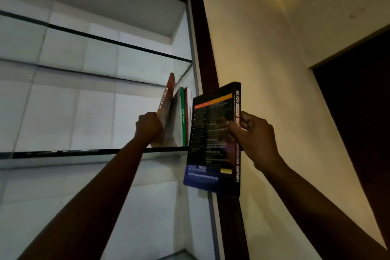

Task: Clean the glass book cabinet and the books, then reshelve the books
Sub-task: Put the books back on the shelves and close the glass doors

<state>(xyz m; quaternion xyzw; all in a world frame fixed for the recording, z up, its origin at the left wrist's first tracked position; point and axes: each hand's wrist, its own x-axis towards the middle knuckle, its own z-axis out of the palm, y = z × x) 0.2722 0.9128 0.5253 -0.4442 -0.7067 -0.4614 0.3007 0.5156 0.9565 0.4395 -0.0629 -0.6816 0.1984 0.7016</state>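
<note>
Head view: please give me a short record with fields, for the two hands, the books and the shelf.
left hand: grips the red book at its spine
red book: on the glass shelf, tilted, its top toward the upright books
upright books: green-spined book and white-spined book, at the shelf's right end
right hand: grips the black book by its spine
black book: upright, off the shelf, in front of the cabinet frame
task state: black book not yet shelved
</note>
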